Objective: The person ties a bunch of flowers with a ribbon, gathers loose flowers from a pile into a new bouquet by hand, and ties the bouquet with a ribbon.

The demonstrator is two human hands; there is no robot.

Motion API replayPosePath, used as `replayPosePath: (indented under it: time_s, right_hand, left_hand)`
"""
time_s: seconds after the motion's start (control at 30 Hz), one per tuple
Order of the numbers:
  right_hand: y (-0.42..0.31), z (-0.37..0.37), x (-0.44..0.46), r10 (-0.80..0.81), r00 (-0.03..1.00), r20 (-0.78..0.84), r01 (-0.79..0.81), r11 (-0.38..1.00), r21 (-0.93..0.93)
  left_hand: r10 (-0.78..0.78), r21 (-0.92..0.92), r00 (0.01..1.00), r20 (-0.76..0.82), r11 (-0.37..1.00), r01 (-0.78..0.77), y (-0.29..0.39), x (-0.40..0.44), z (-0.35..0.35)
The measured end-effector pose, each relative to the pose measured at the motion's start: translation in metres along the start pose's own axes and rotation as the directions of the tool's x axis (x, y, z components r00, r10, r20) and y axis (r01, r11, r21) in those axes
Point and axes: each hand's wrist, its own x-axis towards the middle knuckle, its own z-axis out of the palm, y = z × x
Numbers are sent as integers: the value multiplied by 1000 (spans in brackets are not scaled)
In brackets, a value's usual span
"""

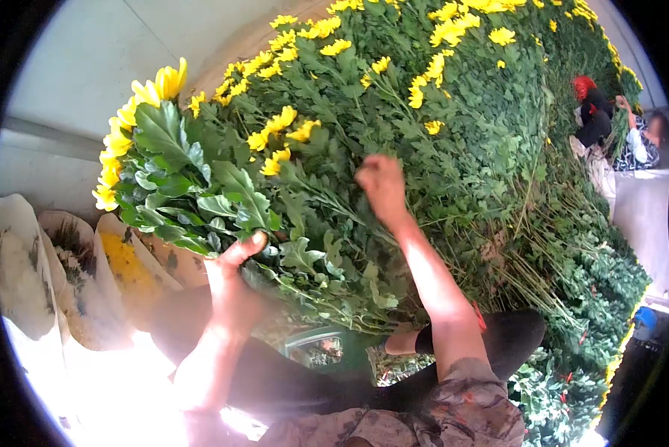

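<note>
A thick bunch of yellow chrysanthemums is gripped by my left hand, the thumb lying across the leaves and stems. Its blooms line up at the upper left, and the stems run down to the lower right. My right hand hovers over or touches the big pile of chrysanthemums, fingers curled together and slightly blurred; what they hold, if anything, does not show. Between the two hands, several loose yellow blooms stick out among the leaves.
White sacks or cloth folds stand along the left, one with yellow in it. A green plastic crate or stool sits between my legs. At the far right another person sits by the pile. A blue object lies below them.
</note>
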Motion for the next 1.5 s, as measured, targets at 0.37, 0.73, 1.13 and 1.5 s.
replayPosePath:
  time_s: [0.37, 0.73, 1.13, 1.5]
  right_hand:
    - [-15, 20, 60, 159, 985, -71, -165, 983, -78]
    - [-17, 18, 49, 223, 966, -133, -181, 945, 272]
    - [-21, -47, 58, 262, 912, -316, -145, 925, 350]
    - [-54, 17, 34, 19, 997, 77, -21, 1000, 20]
  left_hand:
    - [75, 37, 997, 19, 996, -75, -12, 12, -21]
    - [267, 365, 949, 166, 878, -311, -5, 9, -20]
    - [92, 38, 994, 53, 995, -94, 2, -2, -11]
    - [32, 28, 998, 48, 999, -34, 2, -2, -8]
